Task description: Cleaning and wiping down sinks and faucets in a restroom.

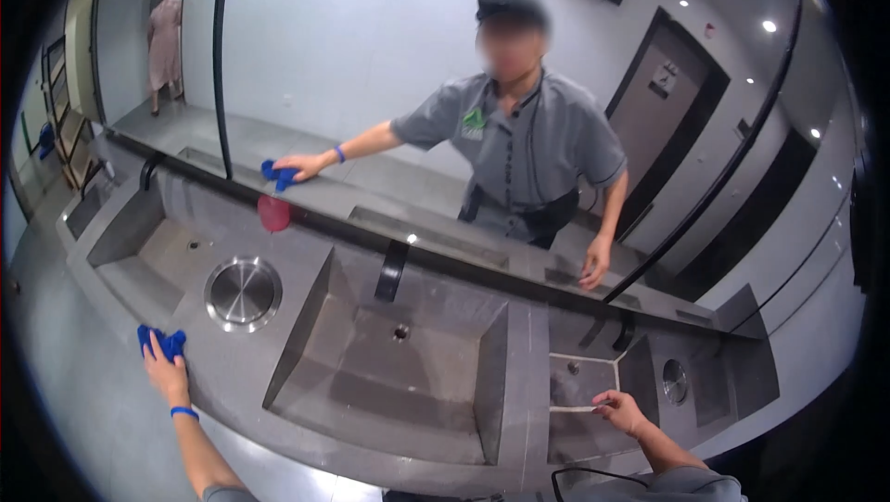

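My left hand (164,370) presses a blue cloth (161,343) on the front edge of the grey washbasin counter (236,380), left of a round steel lid (243,293). A blue band circles that wrist. My right hand (620,411) is raised over a smaller basin (584,380) at the right, fingers bent together around a small dark thing I cannot make out. Between the hands lies a large square basin (396,363) with a drain and a black faucet (392,271). A pink-red container (273,213) stands at the mirror's foot.
A wide mirror (389,85) runs behind the counter and reflects a person in a grey shirt and cap. Another basin (149,265) with a black faucet (150,169) lies at the left. A second steel lid (674,382) is at the right. Another person (165,43) appears at a doorway.
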`<state>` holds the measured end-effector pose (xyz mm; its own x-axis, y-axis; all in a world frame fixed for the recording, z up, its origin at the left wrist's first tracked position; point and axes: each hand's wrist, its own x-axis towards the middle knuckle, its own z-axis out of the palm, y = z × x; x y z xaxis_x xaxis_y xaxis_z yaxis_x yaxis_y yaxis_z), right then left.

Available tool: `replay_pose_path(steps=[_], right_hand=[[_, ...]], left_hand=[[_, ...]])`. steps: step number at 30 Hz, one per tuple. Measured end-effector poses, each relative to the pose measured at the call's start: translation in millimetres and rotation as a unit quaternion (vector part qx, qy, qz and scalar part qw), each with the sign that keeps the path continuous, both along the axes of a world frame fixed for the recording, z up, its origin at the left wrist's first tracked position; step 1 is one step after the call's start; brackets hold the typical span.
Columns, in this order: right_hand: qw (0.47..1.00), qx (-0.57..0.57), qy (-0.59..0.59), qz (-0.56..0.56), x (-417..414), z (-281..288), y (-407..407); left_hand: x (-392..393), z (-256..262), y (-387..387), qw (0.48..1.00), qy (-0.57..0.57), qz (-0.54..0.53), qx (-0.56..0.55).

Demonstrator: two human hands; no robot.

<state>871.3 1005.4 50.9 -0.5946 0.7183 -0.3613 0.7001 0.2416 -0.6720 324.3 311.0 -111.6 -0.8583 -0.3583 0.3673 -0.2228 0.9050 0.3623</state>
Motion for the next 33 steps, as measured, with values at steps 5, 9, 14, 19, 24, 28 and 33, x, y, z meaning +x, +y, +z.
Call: replay_pose_path(steps=[5,9,14,19,24,28,33], right_hand=[[0.997,0.04,-0.009,0.06,-1.3,10.2,-18.6],[0.997,0.026,0.027,0.061,31.9,-15.0,-15.1],[0.999,-0.006,0.053,-0.01,99.4,-26.6,-23.0],[0.989,0.034,0.115,-0.09,238.1,-45.1,-20.6],[0.944,0.049,0.13,-0.3,430.0,-54.0,-47.8],[0.89,0.075,0.154,-0.423,554.1,-27.8,-83.9],[0.772,0.048,0.144,-0.617,688.7,-32.0,-151.1]], left_hand=[[0.7,-37.1,-8.4,0.996,0.053,-0.064,-0.037],[70.8,-27.3,48.7,0.988,0.043,-0.138,-0.052],[218.6,57.8,159.9,0.949,0.08,-0.284,-0.106],[371.7,97.3,242.4,0.919,-0.002,-0.386,-0.078],[443.5,12.0,329.9,0.869,0.01,-0.494,-0.022],[512.8,18.9,374.4,0.845,0.03,-0.531,-0.048],[581.3,23.7,444.2,0.794,0.01,-0.6,-0.094]])
